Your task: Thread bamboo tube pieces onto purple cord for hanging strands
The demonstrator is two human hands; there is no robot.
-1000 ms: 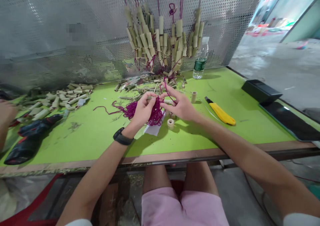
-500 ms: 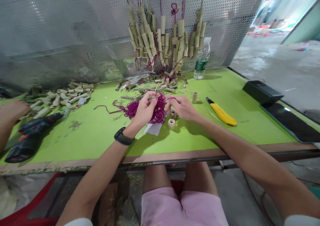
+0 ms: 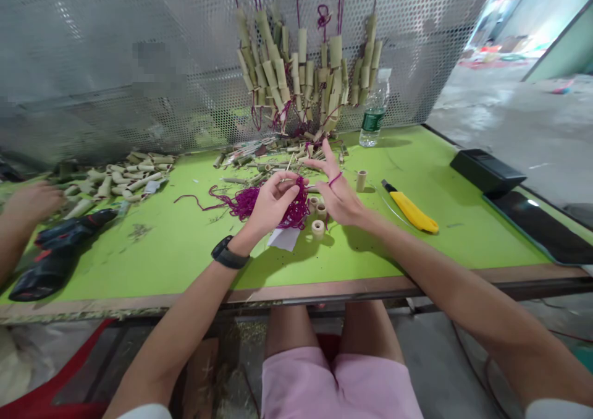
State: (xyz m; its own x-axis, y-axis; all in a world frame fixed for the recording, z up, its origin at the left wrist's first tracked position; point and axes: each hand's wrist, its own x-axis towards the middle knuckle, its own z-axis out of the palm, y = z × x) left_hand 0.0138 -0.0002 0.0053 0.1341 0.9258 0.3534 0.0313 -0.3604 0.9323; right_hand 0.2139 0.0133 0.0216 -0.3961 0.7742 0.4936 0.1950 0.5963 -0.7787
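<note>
My left hand (image 3: 273,201), a dark band on its wrist, pinches purple string over the heap of purple string (image 3: 245,203). A thin pale stick (image 3: 290,162) pokes up beside its fingertips; whether the fingers hold it I cannot tell. To its right, my right hand (image 3: 341,191) has its fingers spread, and a strand of the string lies across it near the thumb. Below the hands, several short bamboo rings (image 3: 317,228) stand close together by a white scrap of paper (image 3: 284,239). One bamboo tube (image 3: 361,181) stands upright just right of my right hand.
A yellow utility knife (image 3: 414,212), a black box (image 3: 486,172) and a phone (image 3: 540,226) lie to the right. Behind are a water bottle (image 3: 373,113) and hanging bamboo strings (image 3: 278,73). At left, another person's hand (image 3: 34,201) is near bamboo pieces (image 3: 125,178) and a drill (image 3: 55,252).
My right hand has opened from a pinch, its fingers spreading upward with the strand across it. My left hand stays nearly in place. The other person's hand has shifted slightly right.
</note>
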